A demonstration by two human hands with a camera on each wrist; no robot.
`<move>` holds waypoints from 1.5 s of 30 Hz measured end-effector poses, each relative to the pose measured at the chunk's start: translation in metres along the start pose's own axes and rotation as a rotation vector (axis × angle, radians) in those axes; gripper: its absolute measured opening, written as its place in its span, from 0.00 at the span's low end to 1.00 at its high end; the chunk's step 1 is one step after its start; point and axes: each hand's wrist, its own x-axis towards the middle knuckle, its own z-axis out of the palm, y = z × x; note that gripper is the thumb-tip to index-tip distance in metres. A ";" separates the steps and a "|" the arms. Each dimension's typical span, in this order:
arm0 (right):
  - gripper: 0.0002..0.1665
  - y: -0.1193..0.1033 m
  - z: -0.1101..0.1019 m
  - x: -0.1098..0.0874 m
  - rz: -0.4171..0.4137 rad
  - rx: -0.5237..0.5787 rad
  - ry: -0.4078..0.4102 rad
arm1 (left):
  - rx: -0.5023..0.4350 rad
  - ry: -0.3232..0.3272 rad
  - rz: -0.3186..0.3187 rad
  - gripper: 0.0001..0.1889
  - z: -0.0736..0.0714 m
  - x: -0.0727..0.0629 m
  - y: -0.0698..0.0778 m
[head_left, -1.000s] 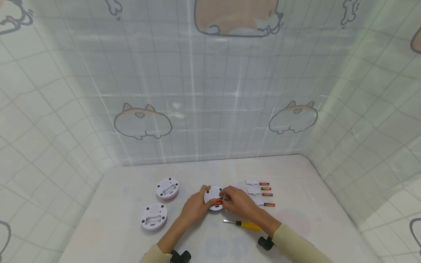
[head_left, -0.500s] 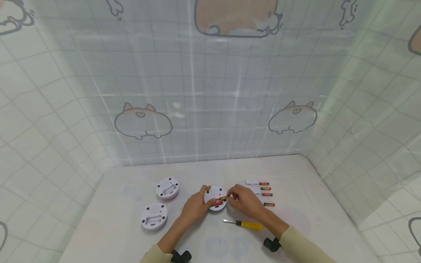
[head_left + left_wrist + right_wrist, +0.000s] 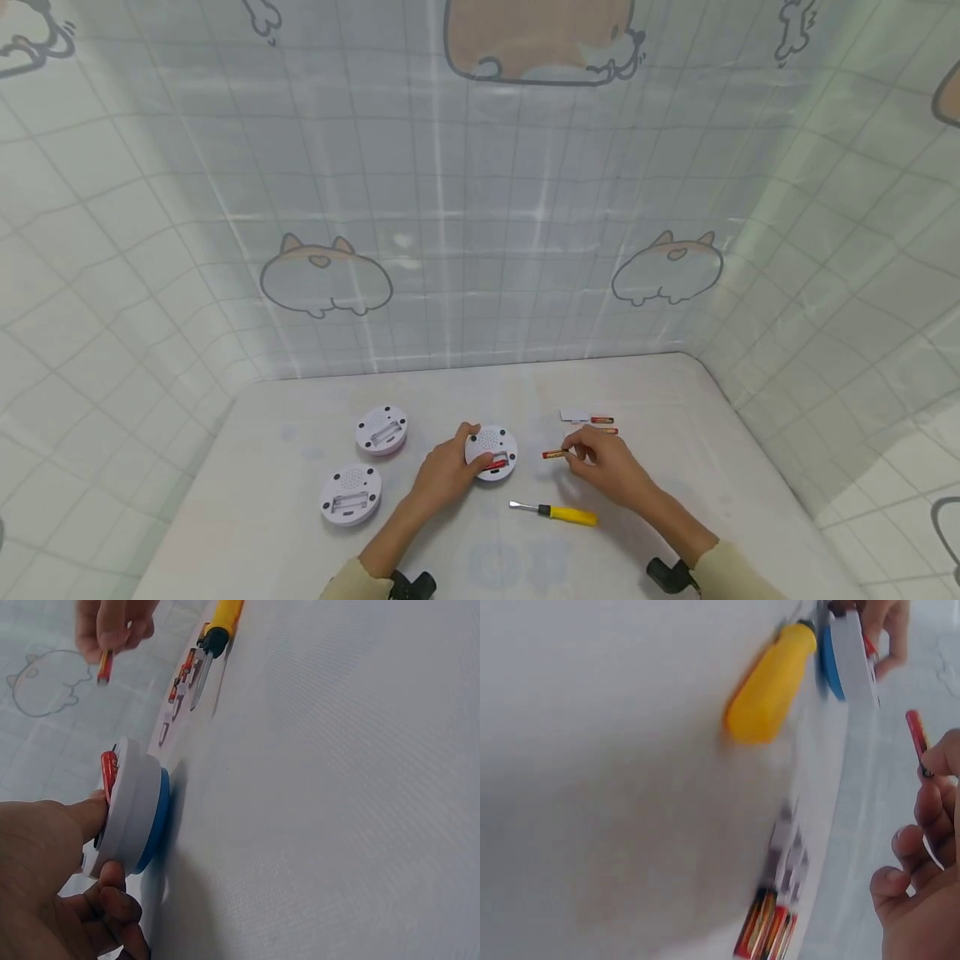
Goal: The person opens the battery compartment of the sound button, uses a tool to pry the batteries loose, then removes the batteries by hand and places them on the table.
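Observation:
My left hand (image 3: pixel 442 473) grips a round white device (image 3: pixel 491 437) with speaker holes and black feet, its battery bay facing up. A red battery (image 3: pixel 497 464) lies in that bay, partly under my thumb. The left wrist view shows the device's blue underside (image 3: pixel 155 825) close to the table. To the right, my right hand (image 3: pixel 611 468) pinches a second battery (image 3: pixel 553 455) by one end between thumb and fingertips, above the table and apart from the device. This battery's free end points left, toward the device.
Two more round white devices, one at the back (image 3: pixel 382 429) and one nearer (image 3: pixel 351 495), lie at left with bare battery bays. A yellow-handled screwdriver (image 3: pixel 573 516) lies in front. Beyond my right hand are white covers (image 3: pixel 573 414) and several batteries (image 3: pixel 602 419). A patterned curtain (image 3: pixel 480 208) hangs behind.
My right hand has drawn away rightward from the device, carrying the battery that was over the bay. The left hand and device have stayed in place.

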 end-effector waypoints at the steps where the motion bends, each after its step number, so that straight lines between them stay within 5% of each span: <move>1: 0.09 0.003 -0.005 -0.002 0.005 0.018 -0.006 | 0.001 0.002 0.000 0.31 0.000 0.000 0.000; 13: 0.08 0.053 -0.045 -0.020 0.041 0.067 0.081 | -0.020 0.002 0.002 0.32 0.000 0.002 -0.001; 20: 0.06 0.074 -0.053 -0.020 0.121 0.035 0.027 | -0.029 -0.005 0.037 0.34 0.001 -0.001 -0.004; 26: 0.06 0.079 -0.052 -0.015 0.203 -0.003 -0.053 | -0.051 -0.020 0.069 0.36 -0.002 -0.003 -0.006; 45: 0.06 0.079 -0.045 -0.006 0.298 -0.117 -0.126 | -0.046 -0.052 0.091 0.38 -0.007 -0.005 -0.007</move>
